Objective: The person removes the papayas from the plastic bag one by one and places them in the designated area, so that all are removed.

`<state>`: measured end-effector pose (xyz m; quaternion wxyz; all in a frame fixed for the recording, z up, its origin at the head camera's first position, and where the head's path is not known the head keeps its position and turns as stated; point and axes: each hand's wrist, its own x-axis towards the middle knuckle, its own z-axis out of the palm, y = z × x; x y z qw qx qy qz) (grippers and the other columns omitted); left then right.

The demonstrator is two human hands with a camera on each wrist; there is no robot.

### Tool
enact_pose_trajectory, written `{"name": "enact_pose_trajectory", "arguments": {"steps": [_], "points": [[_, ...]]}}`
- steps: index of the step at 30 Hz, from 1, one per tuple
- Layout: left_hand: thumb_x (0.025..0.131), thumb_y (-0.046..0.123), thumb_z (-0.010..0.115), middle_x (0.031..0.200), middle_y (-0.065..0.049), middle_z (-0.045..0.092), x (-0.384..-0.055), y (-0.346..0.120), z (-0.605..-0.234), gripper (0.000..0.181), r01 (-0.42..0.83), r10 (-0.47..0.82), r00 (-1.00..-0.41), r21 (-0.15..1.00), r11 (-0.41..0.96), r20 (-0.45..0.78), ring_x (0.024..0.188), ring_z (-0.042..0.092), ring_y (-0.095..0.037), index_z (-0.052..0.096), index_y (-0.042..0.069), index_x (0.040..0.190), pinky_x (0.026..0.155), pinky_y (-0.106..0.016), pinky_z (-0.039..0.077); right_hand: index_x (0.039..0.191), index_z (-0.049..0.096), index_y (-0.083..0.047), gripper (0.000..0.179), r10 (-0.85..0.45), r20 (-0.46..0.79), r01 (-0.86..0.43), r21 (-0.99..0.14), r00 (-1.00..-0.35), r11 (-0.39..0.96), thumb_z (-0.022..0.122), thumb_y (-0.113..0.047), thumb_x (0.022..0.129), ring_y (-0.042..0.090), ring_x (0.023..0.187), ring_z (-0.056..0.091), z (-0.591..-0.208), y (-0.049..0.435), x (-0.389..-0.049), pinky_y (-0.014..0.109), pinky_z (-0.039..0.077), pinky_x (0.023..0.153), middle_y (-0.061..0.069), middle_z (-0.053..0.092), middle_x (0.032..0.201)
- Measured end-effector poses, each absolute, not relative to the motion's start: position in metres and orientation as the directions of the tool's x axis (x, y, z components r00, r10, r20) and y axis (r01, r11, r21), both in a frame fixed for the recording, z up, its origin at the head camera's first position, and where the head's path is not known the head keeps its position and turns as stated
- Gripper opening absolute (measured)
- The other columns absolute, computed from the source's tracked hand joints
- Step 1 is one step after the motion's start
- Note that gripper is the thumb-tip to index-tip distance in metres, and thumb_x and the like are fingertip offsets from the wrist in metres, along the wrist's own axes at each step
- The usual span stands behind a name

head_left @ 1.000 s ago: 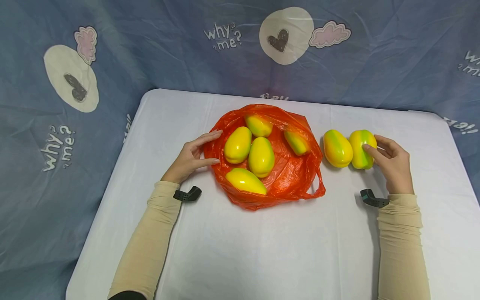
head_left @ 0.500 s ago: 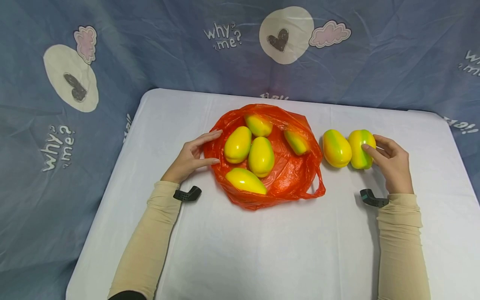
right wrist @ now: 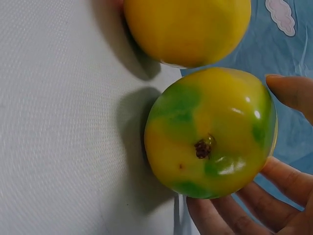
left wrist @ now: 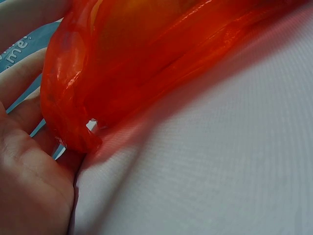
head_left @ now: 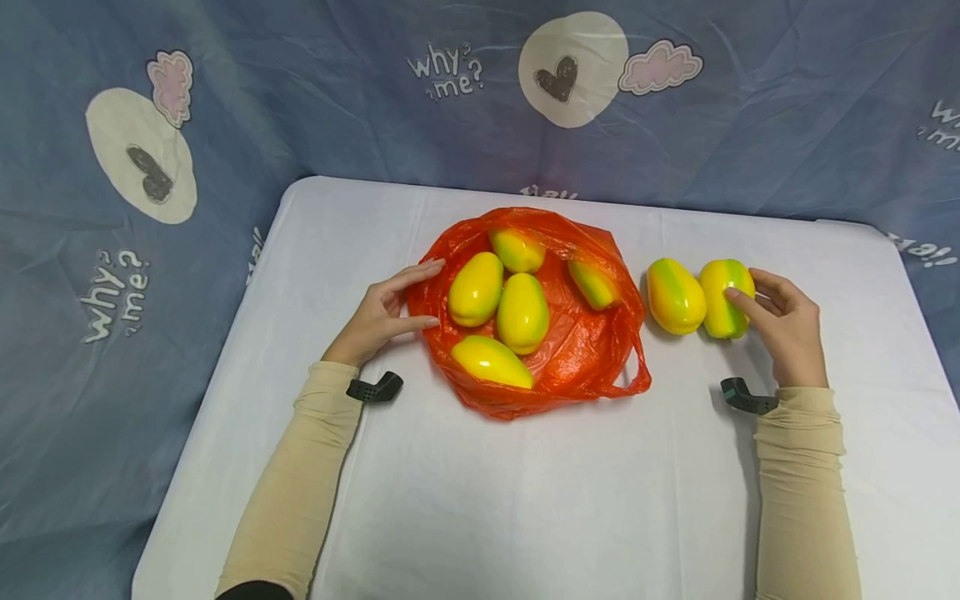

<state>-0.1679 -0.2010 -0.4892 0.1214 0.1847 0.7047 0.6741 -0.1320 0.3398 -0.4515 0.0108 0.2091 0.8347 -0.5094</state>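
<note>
A red plastic bag [head_left: 562,346], its mouth spread wide, lies on the white table with several glossy yellow papayas inside. One of these papayas [head_left: 523,314] sits near the bag's middle. My left hand [head_left: 384,310] rests against the bag's left side, thumb and fingers apart; the left wrist view has the red film [left wrist: 146,68] beside the fingers. To the right of the bag, two yellow-green papayas stand side by side. My right hand [head_left: 787,321] holds the outer papaya [right wrist: 210,132] between thumb and fingers. The inner papaya [head_left: 675,296] is beside it, untouched by a hand.
The bag's handle loop [head_left: 636,375] sticks out at its right front. A blue patterned cloth [head_left: 360,108] hangs behind and to the left of the table [head_left: 525,500]. Each wrist carries a small black device [head_left: 375,388].
</note>
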Motion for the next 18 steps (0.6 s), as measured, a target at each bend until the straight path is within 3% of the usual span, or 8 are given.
{"name": "enact_pose_trajectory", "arguments": {"steps": [4, 6, 11, 13, 18], "points": [[0.084, -0.003, 0.080, 0.160, -0.003, 0.050, -0.1674, -0.2008, -0.4891, 0.071, 0.099, 0.424, -0.902, 0.995, 0.022, 0.080, 0.156, 0.032, -0.015, 0.054, 0.006, 0.149, 0.127, -0.019, 0.027, 0.154, 0.050, -0.021, 0.068, 0.345, -0.223, 0.361, -0.835, -0.912, 0.416, 0.074, -0.043, 0.094, 0.000, 0.119, 0.053, -0.4507, 0.3392, -0.1315, 0.000, 0.046, 0.086, 0.000, 0.052, 0.157], [0.084, -0.004, 0.079, 0.160, -0.003, 0.050, -0.1675, -0.2009, -0.4894, 0.070, 0.099, 0.423, -0.902, 0.995, 0.022, 0.081, 0.156, 0.032, -0.015, 0.054, 0.006, 0.149, 0.127, -0.019, 0.027, 0.154, 0.050, -0.022, 0.068, 0.350, -0.217, 0.359, -0.834, -0.911, 0.420, 0.074, -0.042, 0.094, 0.000, 0.121, 0.053, -0.4505, 0.3386, -0.1315, 0.003, 0.047, 0.094, -0.001, 0.052, 0.157], [0.085, -0.005, 0.078, 0.160, -0.004, 0.050, -0.1678, -0.2013, -0.4893, 0.069, 0.092, 0.419, -0.905, 0.996, 0.023, 0.074, 0.156, 0.032, -0.015, 0.055, 0.006, 0.149, 0.128, -0.020, 0.026, 0.154, 0.049, -0.023, 0.067, 0.372, -0.212, 0.364, -0.838, -0.904, 0.407, 0.074, -0.042, 0.094, 0.003, 0.129, 0.050, -0.4497, 0.3366, -0.1321, 0.031, 0.038, 0.124, -0.004, 0.052, 0.157], [0.085, -0.005, 0.078, 0.160, -0.004, 0.050, -0.1679, -0.2014, -0.4891, 0.068, 0.089, 0.418, -0.906, 0.996, 0.023, 0.071, 0.156, 0.032, -0.015, 0.055, 0.006, 0.148, 0.128, -0.020, 0.026, 0.154, 0.049, -0.023, 0.067, 0.380, -0.207, 0.363, -0.841, -0.901, 0.402, 0.074, -0.041, 0.094, 0.004, 0.132, 0.049, -0.4492, 0.3359, -0.1322, 0.039, 0.034, 0.128, -0.005, 0.052, 0.157], [0.085, -0.005, 0.078, 0.160, -0.004, 0.050, -0.1684, -0.2014, -0.4893, 0.069, 0.094, 0.419, -0.905, 0.995, 0.028, 0.074, 0.156, 0.032, -0.015, 0.056, 0.008, 0.149, 0.128, -0.020, 0.026, 0.153, 0.051, -0.022, 0.066, 0.390, -0.186, 0.350, -0.844, -0.902, 0.407, 0.075, -0.039, 0.094, 0.004, 0.133, 0.050, -0.4480, 0.3351, -0.1315, 0.040, 0.034, 0.128, -0.005, 0.055, 0.154]]}}
